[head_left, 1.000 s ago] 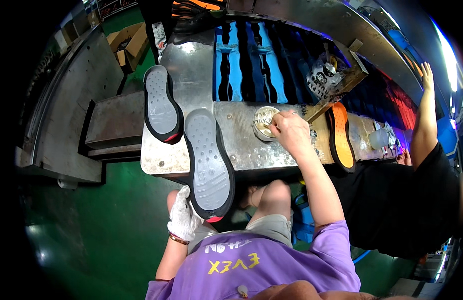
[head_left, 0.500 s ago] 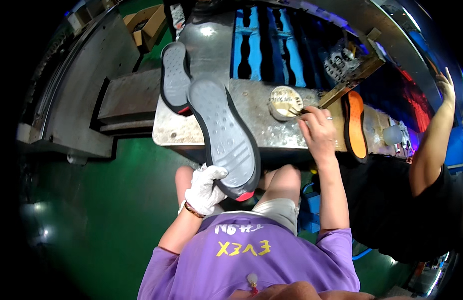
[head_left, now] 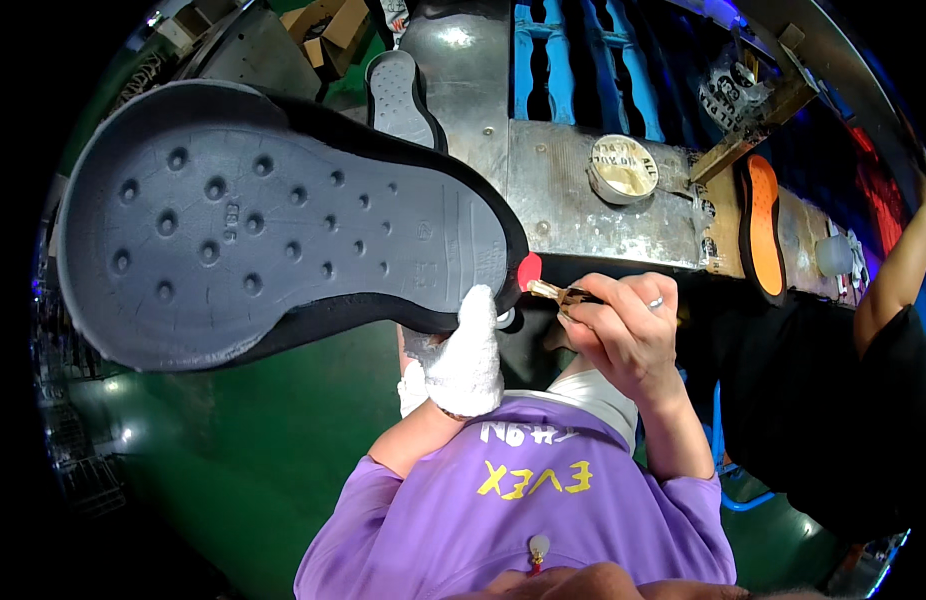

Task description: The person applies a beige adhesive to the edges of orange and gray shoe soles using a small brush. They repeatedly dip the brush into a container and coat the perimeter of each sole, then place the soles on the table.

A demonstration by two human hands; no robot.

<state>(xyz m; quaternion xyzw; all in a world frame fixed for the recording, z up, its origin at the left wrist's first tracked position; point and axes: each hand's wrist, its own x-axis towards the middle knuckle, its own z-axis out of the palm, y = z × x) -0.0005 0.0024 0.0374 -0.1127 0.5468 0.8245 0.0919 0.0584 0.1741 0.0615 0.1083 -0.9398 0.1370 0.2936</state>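
Observation:
My left hand (head_left: 465,360), in a white glove, grips the heel end of a large grey shoe sole (head_left: 273,230) with a black rim and a small red heel tab (head_left: 529,270). The sole is raised close to the camera, tread side facing me. My right hand (head_left: 623,330) is bare and holds a small brush (head_left: 551,292) whose tip touches the heel edge by the red tab.
A metal workbench (head_left: 573,200) lies ahead with an open round tin (head_left: 623,168), a second grey sole (head_left: 401,98) and an orange insole (head_left: 763,225). Another person's arm (head_left: 898,270) reaches in at the right. Green floor (head_left: 233,450) lies below.
The left hand lifted the grey sole off the bench and brought it up near the camera. The right hand left the tin and moved the brush to the sole's heel.

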